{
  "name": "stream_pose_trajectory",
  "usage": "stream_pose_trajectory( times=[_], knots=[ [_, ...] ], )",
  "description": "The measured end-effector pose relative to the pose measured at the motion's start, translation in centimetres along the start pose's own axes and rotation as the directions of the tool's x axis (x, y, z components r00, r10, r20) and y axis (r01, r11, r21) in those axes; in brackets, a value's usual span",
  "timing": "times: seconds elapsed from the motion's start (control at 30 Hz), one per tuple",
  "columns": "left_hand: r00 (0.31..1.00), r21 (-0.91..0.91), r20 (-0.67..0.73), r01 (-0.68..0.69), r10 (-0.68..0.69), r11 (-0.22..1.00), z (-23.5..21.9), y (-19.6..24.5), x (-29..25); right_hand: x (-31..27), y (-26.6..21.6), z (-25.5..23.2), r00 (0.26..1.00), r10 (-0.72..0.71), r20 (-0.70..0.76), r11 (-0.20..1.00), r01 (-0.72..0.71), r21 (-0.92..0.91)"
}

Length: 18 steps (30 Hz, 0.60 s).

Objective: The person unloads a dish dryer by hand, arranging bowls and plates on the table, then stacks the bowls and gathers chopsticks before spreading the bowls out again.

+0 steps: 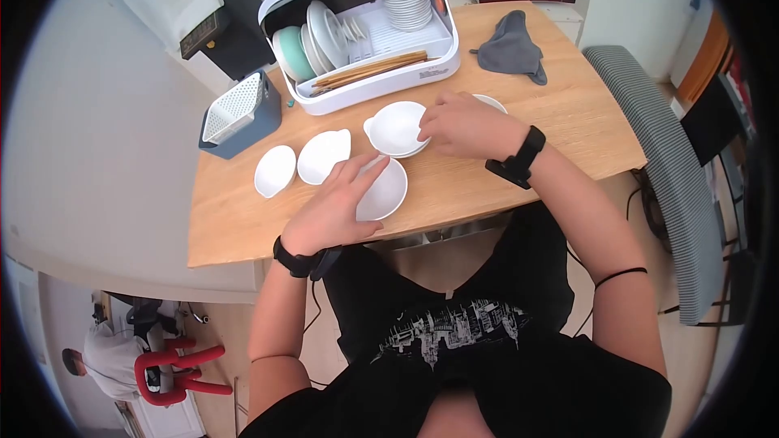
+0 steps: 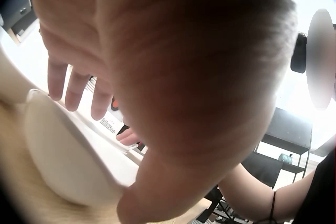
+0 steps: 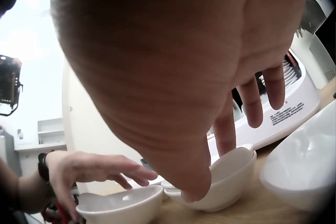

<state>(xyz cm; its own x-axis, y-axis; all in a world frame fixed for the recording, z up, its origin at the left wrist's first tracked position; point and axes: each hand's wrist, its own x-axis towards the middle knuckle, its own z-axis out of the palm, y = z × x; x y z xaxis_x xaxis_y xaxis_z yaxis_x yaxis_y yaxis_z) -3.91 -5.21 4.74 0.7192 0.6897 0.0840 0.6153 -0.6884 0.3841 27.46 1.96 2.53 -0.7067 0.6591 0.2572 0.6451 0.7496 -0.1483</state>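
My left hand [image 1: 333, 203] reaches over a white bowl [image 1: 388, 193] at the table's front, fingers extended across it and thumb by its near side. In the left wrist view those fingers [image 2: 76, 90] are straight and spread, beside a bowl's pale side [image 2: 63, 150]. My right hand [image 1: 471, 126] pinches the right rim of a white lipped bowl [image 1: 396, 126], which sits stacked on another. The right wrist view has the thumb [image 3: 197, 190] at this bowl's [image 3: 226, 182] near side and the index finger at its rim. Another white bowl [image 1: 492, 103] is partly hidden behind the right hand.
Two more white bowls, one leftmost [image 1: 276, 170] and one beside it [image 1: 323, 156], stand left. Behind is a white dish box [image 1: 381, 85] with plates, stacked bowls and chopsticks [image 1: 369, 73]. A blue-grey basket [image 1: 243, 118] stands left; a grey cloth [image 1: 513, 49] lies right.
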Motion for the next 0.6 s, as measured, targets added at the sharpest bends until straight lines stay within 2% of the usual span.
stream_pose_trajectory(
  times=[0.03, 0.1, 0.2, 0.33, 0.4, 0.43, 0.5, 0.53, 0.6],
  knots=[
    [1.000, -0.002, -0.003, 0.001, -0.001, 1.000, 0.1, -0.1, -0.2, 0.2, 0.1, 0.5, 1.000, -0.002, 0.002, 1.000, 0.002, -0.002],
    [0.999, 0.020, -0.029, 0.023, -0.023, 1.000, 0.4, -0.4, -0.3, 0.7, 0.6, 1.1, 1.000, -0.009, 0.015, 0.983, 0.012, -0.183],
    [0.996, 0.057, -0.074, 0.058, -0.053, 0.997, 0.5, -0.7, -0.5, 0.9, 0.3, 1.0, 0.996, -0.063, -0.062, 0.976, 0.048, -0.212],
    [0.989, 0.046, -0.137, 0.065, -0.058, 0.997, 1.1, -1.5, -0.6, 1.2, -0.6, 0.4, 0.995, -0.064, -0.075, 0.954, 0.039, -0.297],
    [0.980, 0.051, -0.191, 0.068, -0.057, 0.996, 1.5, -1.9, -0.5, 1.1, -0.7, -0.1, 0.955, -0.142, -0.259, 0.948, 0.056, -0.314],
    [0.979, 0.049, -0.194, 0.066, -0.055, 0.997, 1.7, -2.0, -0.4, 1.0, -0.8, -0.4, 0.956, -0.144, -0.257, 0.946, 0.057, -0.318],
    [0.965, 0.023, -0.245, 0.106, -0.098, 0.994, 2.3, -2.0, -0.1, 0.3, -0.9, -1.2, 0.888, -0.104, -0.449, 0.986, 0.034, -0.162],
    [0.965, 0.021, -0.245, 0.106, -0.098, 0.994, 2.5, -2.0, -0.1, -0.4, -0.8, -1.7, 0.889, -0.104, -0.447, 0.986, 0.034, -0.162],
    [0.935, 0.042, -0.343, 0.112, -0.091, 0.993, 3.1, -2.1, -0.2, -2.8, -0.5, -2.9, 0.805, 0.016, -0.593, 0.991, -0.092, -0.097]
  ],
)
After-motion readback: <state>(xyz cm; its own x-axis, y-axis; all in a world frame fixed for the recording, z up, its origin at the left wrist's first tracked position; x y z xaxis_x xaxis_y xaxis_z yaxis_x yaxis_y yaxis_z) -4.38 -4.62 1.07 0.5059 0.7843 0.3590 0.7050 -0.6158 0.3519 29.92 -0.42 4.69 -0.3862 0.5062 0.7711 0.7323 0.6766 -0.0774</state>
